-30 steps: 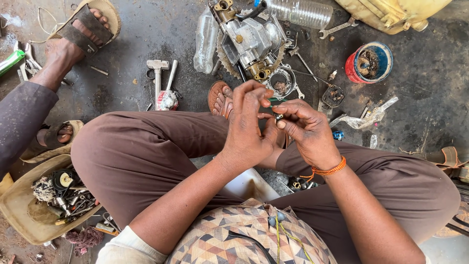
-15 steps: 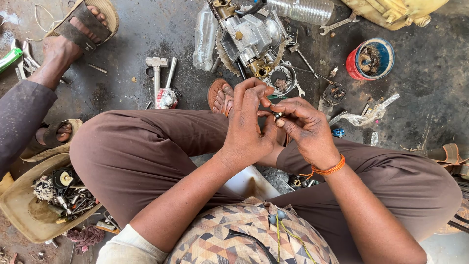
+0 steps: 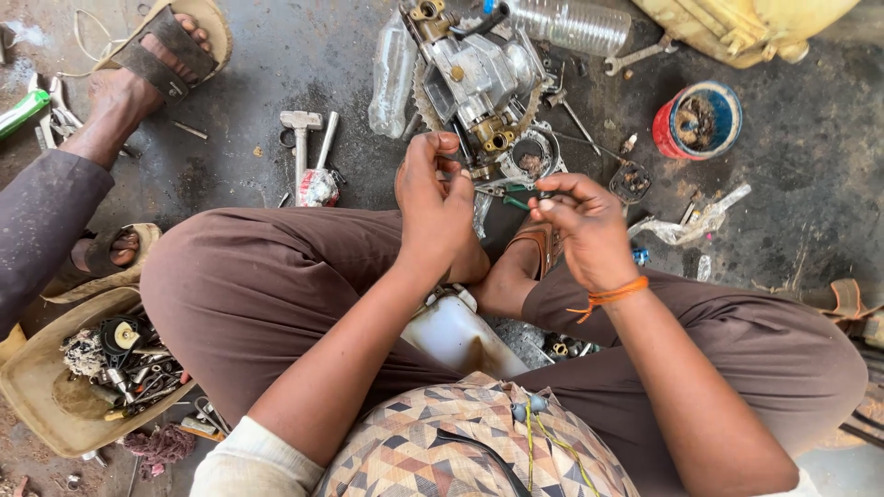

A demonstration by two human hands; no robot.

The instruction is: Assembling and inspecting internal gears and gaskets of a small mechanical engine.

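Fingers [image 3: 552, 198] of your right hand [image 3: 589, 235] pinched a small dark metal part [image 3: 545, 195], while your left hand [image 3: 433, 198] had drawn apart from it, loosely curled and empty, above the grey engine assembly [image 3: 479, 78] on the floor's far edge.

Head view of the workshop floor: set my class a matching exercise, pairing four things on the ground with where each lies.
Things:
1. hammer
2. round tin
3. clear bottle
4. tray of small parts

Places:
A. top edge, above the engine part
B. lower left corner
C. right of the engine part
D. left of the engine part, near a sandalled foot

Pairs: 1-D, 2-C, 3-A, 4-B
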